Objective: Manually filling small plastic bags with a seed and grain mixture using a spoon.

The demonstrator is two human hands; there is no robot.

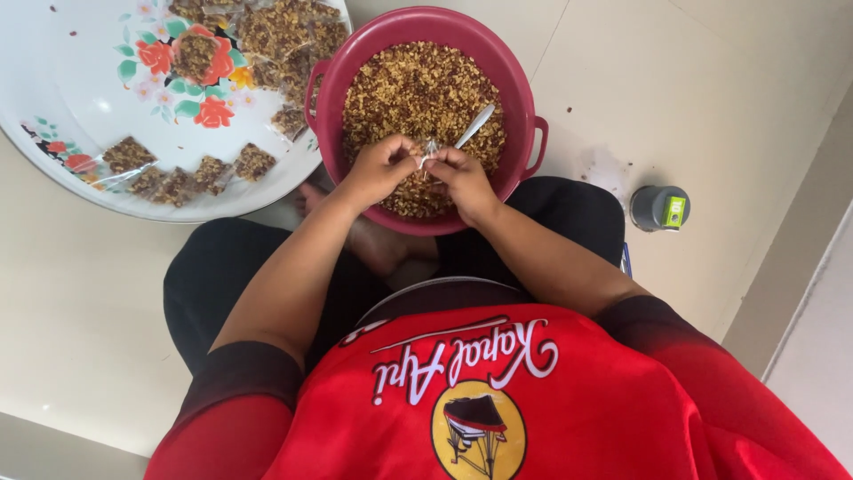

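Observation:
A dark red plastic basin (524,107) sits on the floor in front of my crossed legs, filled with a brown and dark red nut mix (418,89). My left hand (382,167) and my right hand (458,176) meet over the near part of the basin. Together they pinch a small clear plastic bag (428,153) between the fingertips. A white plastic spoon (475,126) sticks out of the mix just beyond my right hand.
A large white enamel tray with a flower pattern (80,89) lies at the upper left, holding several small filled clear packets (182,173). A small grey cylinder with a green label (659,208) stands on the floor to the right. Pale floor tiles surround everything.

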